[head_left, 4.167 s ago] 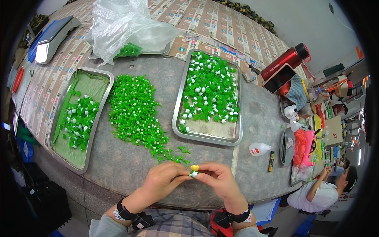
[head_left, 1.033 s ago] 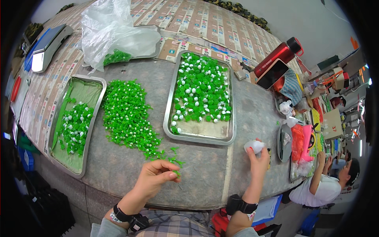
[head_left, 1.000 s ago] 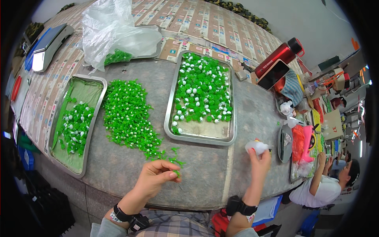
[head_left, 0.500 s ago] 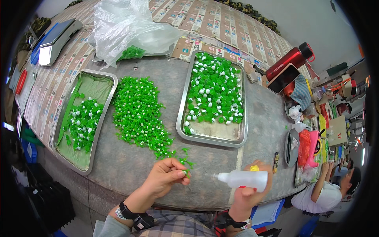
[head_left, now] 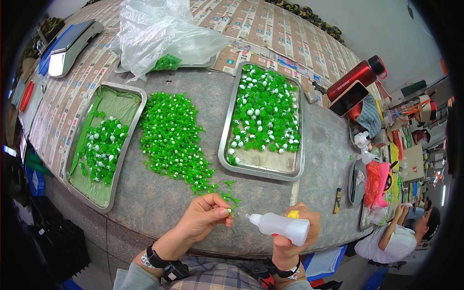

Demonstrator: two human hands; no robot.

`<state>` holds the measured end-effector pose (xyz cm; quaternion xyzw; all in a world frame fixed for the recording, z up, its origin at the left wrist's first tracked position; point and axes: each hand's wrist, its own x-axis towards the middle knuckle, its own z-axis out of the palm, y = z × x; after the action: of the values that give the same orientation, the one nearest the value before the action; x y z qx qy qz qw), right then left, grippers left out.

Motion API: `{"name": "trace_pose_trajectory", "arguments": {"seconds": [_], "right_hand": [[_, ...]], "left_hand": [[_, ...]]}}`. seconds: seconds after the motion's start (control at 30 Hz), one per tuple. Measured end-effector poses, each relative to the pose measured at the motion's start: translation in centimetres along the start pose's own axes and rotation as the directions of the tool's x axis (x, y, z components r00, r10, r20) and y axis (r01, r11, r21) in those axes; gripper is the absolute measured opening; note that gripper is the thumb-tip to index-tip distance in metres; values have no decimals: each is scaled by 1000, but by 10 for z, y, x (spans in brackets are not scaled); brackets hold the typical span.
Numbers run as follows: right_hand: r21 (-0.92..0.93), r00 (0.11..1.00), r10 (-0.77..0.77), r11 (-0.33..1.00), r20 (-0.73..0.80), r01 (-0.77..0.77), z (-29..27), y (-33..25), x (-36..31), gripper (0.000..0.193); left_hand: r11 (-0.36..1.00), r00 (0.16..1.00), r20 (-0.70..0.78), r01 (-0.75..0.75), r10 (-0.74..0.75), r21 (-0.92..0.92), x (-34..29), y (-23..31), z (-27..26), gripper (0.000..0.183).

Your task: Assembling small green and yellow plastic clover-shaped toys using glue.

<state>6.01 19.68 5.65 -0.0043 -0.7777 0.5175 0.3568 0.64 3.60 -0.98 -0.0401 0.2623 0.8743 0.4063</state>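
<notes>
My left hand (head_left: 205,216) pinches a small green plastic piece (head_left: 230,211) with a pale tip between thumb and fingers, just above the near end of a heap of like green pieces (head_left: 174,140). My right hand (head_left: 297,229) is wrapped around a white squeeze bottle (head_left: 282,227), tilted on its side. The bottle's thin nozzle points left, close to the held piece; whether it touches cannot be made out. Ahead, a metal tray (head_left: 261,170) holds green pieces with white, dark-dotted balls. Another metal tray (head_left: 108,195) at the left holds a smaller pile of them.
A clear plastic bag (head_left: 162,38) lies over a tray at the back. A grey scale (head_left: 77,46) stands far left. At the right are a red flask (head_left: 355,79), a phone (head_left: 348,98), a small dark tube (head_left: 337,200) and a pink glue gun (head_left: 382,183). A co-worker (head_left: 394,241) sits far right.
My right hand has brought the squeeze bottle leftward, its nozzle now close to the piece in my left hand. The left hand stays nearly in place, keeping its pinch.
</notes>
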Motion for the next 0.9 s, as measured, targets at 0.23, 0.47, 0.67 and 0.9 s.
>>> {"name": "trace_pose_trajectory", "arguments": {"seconds": [0.23,0.47,0.67,0.9], "right_hand": [[4,1000,15,1000,-27,-15,-2,2,-3,53],[-10,1000,14,1000,-11,-15,-7,6,-1,54],[-35,991,84,995,-107,-88,3,0,-3,59],[-27,972,162,985,-170,-169,0,-3,-3,62]], "left_hand": [[1000,1000,11,13,-13,12,0,0,1,6],[1000,999,18,29,-29,10,0,0,-1,5],[1000,1000,18,3,-4,16,0,0,-1,5],[912,951,-9,-293,308,288,-2,-3,7,9]]}}
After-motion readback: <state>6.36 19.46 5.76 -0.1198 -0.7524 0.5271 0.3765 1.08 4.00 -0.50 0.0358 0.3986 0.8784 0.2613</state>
